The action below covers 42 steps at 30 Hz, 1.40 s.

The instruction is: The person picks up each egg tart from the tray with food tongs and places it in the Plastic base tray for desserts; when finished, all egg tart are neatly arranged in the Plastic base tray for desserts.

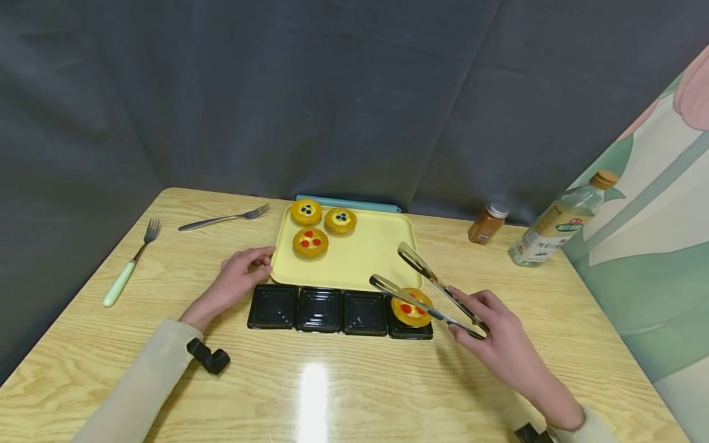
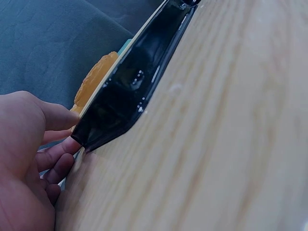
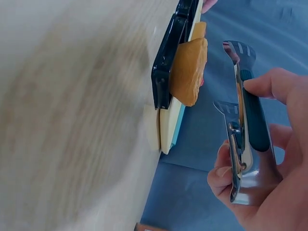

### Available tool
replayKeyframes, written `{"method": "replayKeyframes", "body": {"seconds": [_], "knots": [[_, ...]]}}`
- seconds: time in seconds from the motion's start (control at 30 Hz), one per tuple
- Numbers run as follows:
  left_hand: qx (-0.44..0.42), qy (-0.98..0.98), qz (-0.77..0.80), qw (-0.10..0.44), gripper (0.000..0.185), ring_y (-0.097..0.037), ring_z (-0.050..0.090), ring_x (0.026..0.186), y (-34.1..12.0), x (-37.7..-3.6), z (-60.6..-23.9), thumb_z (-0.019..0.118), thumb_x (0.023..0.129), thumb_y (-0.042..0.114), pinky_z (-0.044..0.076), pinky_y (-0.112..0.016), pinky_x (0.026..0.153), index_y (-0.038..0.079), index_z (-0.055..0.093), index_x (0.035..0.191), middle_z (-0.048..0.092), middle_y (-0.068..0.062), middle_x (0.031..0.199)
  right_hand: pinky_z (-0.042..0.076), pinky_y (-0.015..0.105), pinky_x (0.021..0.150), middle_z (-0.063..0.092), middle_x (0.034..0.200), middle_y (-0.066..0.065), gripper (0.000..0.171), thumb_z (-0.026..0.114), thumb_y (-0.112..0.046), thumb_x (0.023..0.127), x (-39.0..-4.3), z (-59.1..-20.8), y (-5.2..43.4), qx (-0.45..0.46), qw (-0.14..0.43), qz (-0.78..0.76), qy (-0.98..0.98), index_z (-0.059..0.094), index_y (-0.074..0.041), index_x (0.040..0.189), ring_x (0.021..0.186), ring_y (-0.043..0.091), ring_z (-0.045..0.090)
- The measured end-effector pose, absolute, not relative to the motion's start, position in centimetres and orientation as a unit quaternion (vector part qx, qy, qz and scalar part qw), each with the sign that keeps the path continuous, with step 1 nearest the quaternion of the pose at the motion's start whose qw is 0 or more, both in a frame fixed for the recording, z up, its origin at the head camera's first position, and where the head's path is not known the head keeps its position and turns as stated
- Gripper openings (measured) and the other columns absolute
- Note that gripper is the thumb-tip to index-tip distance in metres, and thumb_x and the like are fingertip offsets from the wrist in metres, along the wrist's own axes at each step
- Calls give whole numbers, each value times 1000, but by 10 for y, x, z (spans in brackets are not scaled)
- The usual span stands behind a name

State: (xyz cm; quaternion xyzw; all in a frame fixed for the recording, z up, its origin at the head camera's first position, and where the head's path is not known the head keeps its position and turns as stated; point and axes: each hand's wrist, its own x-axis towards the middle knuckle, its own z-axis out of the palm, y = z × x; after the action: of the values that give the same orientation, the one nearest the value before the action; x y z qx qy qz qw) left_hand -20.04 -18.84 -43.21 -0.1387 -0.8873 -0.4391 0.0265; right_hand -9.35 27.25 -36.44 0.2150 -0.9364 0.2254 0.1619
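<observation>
My right hand [image 1: 506, 344] holds metal tongs [image 3: 255, 183] with dark grips, their tips apart above the table. Beneath one tong arm, a tart with red pieces [image 1: 408, 312] sits in the rightmost of several square black plastic trays [image 1: 319, 311], lined up in a row. Behind that row lies a yellow tray [image 1: 376, 246]; toward its left end are a red-topped tart [image 1: 310, 242] and two tarts with dark berries [image 1: 340, 221]. Fingertips of my left hand [image 1: 238, 277] touch the yellow tray's left edge, close to the leftmost black tray.
At left lie a metal fork [image 1: 221, 219] and a green-handled fork [image 1: 124, 277]. A blue strip [image 1: 349, 203] runs behind the yellow tray. Back right stand a small spice jar [image 1: 487, 224] and a clear bottle [image 1: 556, 227] near the patterned curtain. A dark cloth [image 1: 332, 104] hangs behind the table.
</observation>
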Motion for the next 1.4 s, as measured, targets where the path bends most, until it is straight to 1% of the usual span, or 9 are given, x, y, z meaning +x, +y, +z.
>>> {"method": "replayKeyframes", "body": {"seconds": [0.3,0.53,0.63,0.77,0.87,1.1,1.2,1.4], "knots": [[-134,-887,-442,22,48,-34,49,112,-188,-199,-432,61,101,12,18,-56,96,-5,51,144,62,-10,110,34,27,54,58,96,5,56,79,-9,85,-118,-364,264,216,158,232,-935,63,-12,139,65,12,37],[-135,-888,-440,23,48,-35,50,113,-189,-198,-432,61,101,13,18,-59,102,-5,51,144,62,-10,110,33,28,53,60,93,8,55,78,-9,84,-138,-362,252,224,157,236,-933,64,-11,138,63,14,37],[-135,-887,-440,24,48,-35,50,113,-190,-198,-432,61,101,12,18,-59,102,-4,51,144,62,-11,111,34,29,53,59,92,8,54,78,-11,85,-148,-360,248,224,151,239,-933,65,-10,137,62,15,38],[-135,-887,-440,23,48,-35,50,113,-189,-197,-432,61,101,13,18,-58,100,-4,51,144,62,-11,111,34,31,54,57,90,10,53,77,-15,87,-160,-358,243,219,131,240,-937,64,-10,138,61,16,38],[-135,-889,-437,23,48,-35,49,114,-189,-197,-431,61,101,13,19,-57,99,-4,51,144,62,-10,111,34,32,55,57,90,12,52,75,-16,88,-168,-356,239,217,118,241,-938,63,-10,139,63,17,38],[-133,-890,-435,21,48,-35,49,115,-188,-198,-430,61,101,14,18,-59,102,-4,51,145,62,-10,111,34,35,58,57,92,13,51,73,-18,89,-188,-354,231,224,101,232,-941,63,-7,139,67,20,40],[-135,-890,-435,23,48,-35,49,115,-188,-198,-431,61,101,13,19,-58,100,-4,51,145,62,-10,111,34,35,58,55,93,14,53,71,-20,90,-196,-353,227,222,86,226,-945,61,-6,140,68,21,40],[-135,-891,-434,26,47,-35,49,115,-188,-198,-431,60,101,13,19,-57,99,-4,51,144,62,-11,112,34,37,61,55,90,15,55,71,-22,89,-209,-353,219,228,81,218,-946,60,-4,140,71,23,41]]}}
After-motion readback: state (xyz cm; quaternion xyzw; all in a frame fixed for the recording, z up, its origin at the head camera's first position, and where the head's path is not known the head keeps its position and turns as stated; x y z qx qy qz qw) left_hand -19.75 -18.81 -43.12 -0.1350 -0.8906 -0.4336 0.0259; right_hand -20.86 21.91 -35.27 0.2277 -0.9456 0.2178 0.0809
